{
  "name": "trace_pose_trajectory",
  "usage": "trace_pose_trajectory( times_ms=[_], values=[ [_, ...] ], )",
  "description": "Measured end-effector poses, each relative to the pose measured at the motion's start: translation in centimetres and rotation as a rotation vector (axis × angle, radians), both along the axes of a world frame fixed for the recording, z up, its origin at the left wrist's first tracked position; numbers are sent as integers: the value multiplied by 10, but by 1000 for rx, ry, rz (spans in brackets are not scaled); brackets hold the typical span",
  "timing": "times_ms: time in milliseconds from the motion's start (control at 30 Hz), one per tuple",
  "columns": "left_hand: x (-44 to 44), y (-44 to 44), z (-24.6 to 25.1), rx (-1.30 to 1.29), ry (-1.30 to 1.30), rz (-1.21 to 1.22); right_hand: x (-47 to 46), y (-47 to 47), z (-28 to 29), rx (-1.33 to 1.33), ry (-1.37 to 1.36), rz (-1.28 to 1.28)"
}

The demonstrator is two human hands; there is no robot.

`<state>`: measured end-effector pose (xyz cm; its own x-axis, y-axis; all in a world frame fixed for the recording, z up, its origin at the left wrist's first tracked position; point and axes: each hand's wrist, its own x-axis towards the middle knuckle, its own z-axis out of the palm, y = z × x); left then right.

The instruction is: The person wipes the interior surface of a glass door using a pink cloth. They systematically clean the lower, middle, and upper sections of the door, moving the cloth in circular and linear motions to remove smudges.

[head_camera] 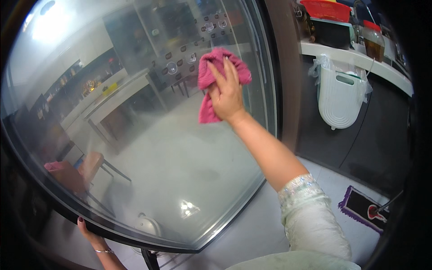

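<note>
A large glass door panel (168, 152) in a black frame (135, 238) spans most of the view. Its surface looks hazy and streaked. My right hand (226, 97) presses a crumpled pink cloth (207, 76) flat against the upper right of the glass, fingers spread over the fabric. At the lower left, my left hand (90, 234) grips the frame's edge, thumb on the near side; its other fingers are hidden behind the frame.
A white bin (337, 101) with a plastic liner hangs from the counter (351, 54) at right. On that counter are a red basket (325, 10) and a red-lidded jar (374, 42). A purple-fringed flat mop (362, 209) lies on the floor. Through the glass appears a chair (91, 167).
</note>
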<state>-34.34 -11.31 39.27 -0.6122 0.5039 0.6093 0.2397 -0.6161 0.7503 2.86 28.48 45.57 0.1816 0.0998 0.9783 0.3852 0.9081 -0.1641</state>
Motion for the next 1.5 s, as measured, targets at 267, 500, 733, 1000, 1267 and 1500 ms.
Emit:
trace_pose_trajectory(
  times_ms=[267,500,733,1000,1267,1500],
  values=[
    [-16,-9,-7,-5,-8,-28,-10,-15,-7,-113,-39,-118],
    [-24,2,-13,28,-83,50,36,33,43,-488,148,-198],
    [-21,-3,-16,-9,-108,99,16,13,-24,-5,-140,-111],
    [-47,-11,-27,45,-143,152,136,194,13,-375,78,-291],
    [-42,-15,-25,-6,-163,138,93,157,34,-181,85,-228],
    [-38,-13,-22,-5,-179,127,117,154,144,-184,-5,-181]
  ],
)
